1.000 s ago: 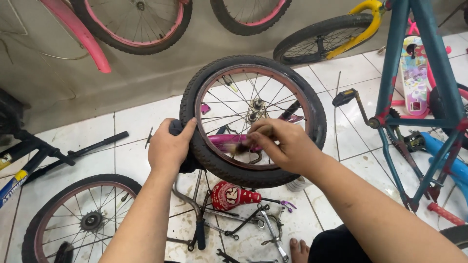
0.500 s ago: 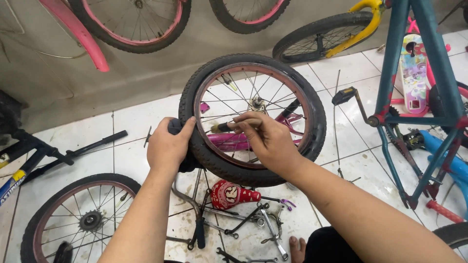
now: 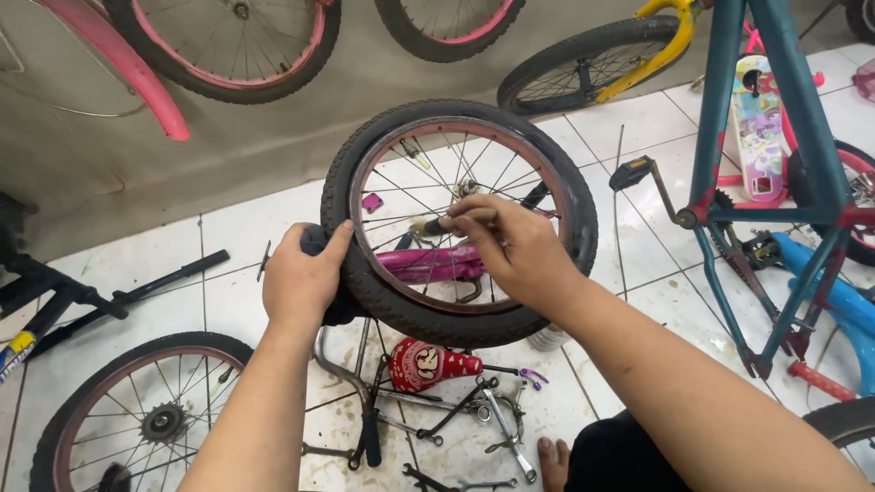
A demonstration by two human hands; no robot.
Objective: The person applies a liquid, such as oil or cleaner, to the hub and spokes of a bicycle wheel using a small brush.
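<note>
A wheel (image 3: 460,223) stands at frame centre above scattered tools (image 3: 474,424) on the floor (image 3: 228,237). Another wheel (image 3: 137,419) lies lower left; a bicycle frame (image 3: 766,182) stands at right.

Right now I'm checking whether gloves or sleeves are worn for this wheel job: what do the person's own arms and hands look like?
Both are bare. The left hand and right hand wear no gloves, rings or watch that the picture shows. Both forearms are uncovered right up to the frame edge, with no sleeve or cuff in view. Fingernails are short.
</note>
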